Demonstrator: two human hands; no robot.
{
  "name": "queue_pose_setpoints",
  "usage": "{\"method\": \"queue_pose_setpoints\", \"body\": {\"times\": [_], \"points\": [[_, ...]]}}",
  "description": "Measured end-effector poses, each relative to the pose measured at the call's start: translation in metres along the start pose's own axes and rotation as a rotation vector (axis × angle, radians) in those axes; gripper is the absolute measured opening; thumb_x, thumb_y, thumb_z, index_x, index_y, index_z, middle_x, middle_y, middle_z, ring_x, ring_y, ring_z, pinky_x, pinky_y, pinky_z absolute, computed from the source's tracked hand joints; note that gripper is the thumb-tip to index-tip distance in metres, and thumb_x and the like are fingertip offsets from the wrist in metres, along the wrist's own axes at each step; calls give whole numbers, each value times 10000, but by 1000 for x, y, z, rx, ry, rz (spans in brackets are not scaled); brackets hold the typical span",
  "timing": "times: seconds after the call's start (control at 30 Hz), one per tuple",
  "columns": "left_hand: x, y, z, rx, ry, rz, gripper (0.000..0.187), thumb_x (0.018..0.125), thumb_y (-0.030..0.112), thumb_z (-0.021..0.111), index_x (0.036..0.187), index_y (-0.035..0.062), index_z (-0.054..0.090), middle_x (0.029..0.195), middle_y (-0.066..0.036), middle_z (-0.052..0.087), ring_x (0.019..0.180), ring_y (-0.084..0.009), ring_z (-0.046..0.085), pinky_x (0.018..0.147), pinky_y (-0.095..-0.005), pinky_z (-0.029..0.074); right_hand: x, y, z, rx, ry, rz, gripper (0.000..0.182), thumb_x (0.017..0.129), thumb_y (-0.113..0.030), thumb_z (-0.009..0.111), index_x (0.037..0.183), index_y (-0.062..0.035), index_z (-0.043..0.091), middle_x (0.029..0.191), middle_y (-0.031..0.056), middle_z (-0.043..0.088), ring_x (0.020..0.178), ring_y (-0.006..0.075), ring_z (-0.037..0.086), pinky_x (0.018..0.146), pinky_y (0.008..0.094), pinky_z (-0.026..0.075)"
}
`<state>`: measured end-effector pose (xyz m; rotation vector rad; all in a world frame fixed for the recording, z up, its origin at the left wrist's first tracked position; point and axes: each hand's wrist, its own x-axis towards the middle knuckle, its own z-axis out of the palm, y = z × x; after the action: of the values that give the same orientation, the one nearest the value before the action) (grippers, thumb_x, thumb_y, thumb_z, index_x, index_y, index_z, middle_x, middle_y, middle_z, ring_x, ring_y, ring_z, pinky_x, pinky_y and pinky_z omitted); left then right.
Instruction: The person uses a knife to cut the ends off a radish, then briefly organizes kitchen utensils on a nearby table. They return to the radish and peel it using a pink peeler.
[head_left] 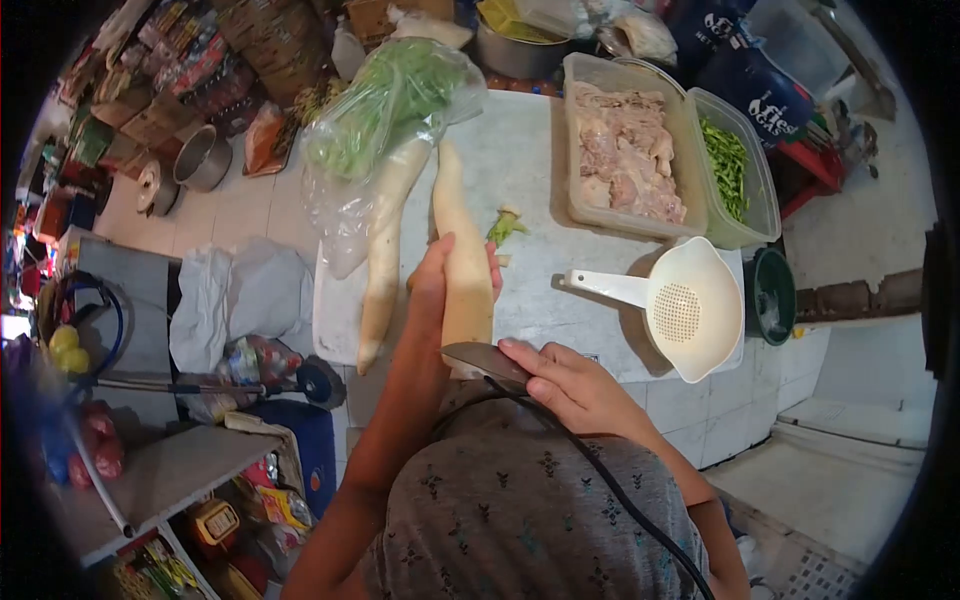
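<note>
My left hand [433,272] is wrapped round a long white daikon radish [465,240], its thumb on the near side and fingertips showing past the far edge. My right hand [568,385] grips a knife [488,360], whose broad dark blade lies across the radish's thick end nearest my body. The handle is hidden in my fingers. Left of the held radish lies a second daikon [382,270], its upper part under a clear plastic bag [330,215] with leafy greens [395,105] inside. A cut-off green radish top [507,226] rests on the white table [535,300].
A cream strainer with a handle [695,310] sits at the table's right. Behind it stand a plastic tub of raw meat [630,150] and a tub of chopped green vegetables [728,170]. A dark cable [610,480] runs down my shirt. Pots [203,158] stand on the floor at left.
</note>
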<state>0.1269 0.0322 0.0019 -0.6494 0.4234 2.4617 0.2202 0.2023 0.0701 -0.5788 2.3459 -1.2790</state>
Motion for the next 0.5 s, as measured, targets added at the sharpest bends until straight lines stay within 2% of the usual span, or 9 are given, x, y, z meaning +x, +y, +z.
{"method": "queue_pose_setpoints", "body": {"times": [0.3,0.5], "points": [[-2,-6,9,10,10,22,421,800,359,456,941,-37,453,765,-94,495,644,-168,504,597,-252,457,-1,-4,-3,-104,5,-52,406,863,-278,403,1263,-219,364,745,99,437,689,237,452,647,305,402],[-2,-13,8,93,30,69,402,802,358,456,918,-27,460,740,-72,495,623,-149,496,581,-239,450,3,-7,-2,-88,2,14,413,868,-275,400,1269,-186,354,727,105,443,683,235,456,661,299,401]]}}
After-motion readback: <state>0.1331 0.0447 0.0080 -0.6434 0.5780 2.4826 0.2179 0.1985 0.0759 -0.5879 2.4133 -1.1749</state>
